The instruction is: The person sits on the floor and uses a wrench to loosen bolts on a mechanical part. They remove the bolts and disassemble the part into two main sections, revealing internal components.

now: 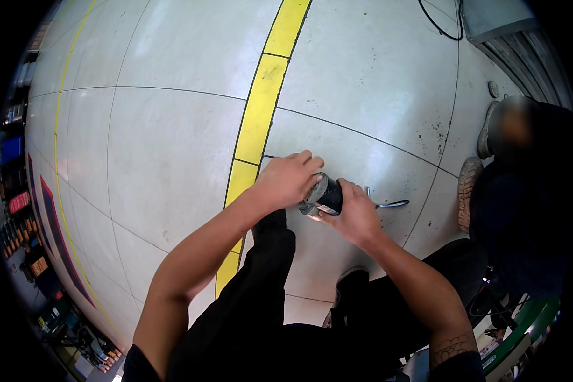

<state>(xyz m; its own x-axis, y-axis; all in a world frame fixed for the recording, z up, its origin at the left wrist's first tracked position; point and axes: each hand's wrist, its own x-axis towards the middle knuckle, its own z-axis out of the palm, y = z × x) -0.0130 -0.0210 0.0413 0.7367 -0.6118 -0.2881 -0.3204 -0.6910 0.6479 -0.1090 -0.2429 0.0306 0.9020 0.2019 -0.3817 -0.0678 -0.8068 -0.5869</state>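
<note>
A short black cylinder [330, 195], with a grey metal end and a small pale label, is tilted between my hands above the floor. My right hand [356, 211] wraps round its right side, thumb underneath. On the upper left, my left hand [291, 181] has its fingers curled onto the rim of the grey end. What the left fingertips press on is partly hidden. Just beyond my right hand, a slim metal tool with a dark looped handle [393, 204] shows; its other end is partly covered.
A yellow line [258, 105] crosses the pale tiled floor [172, 134]. At the right another person crouches, with a shoe [470, 194] close by. A grey metal cabinet [522, 44] and a black cable [440, 30] are at the upper right. Stocked shelves [28, 235] line the left.
</note>
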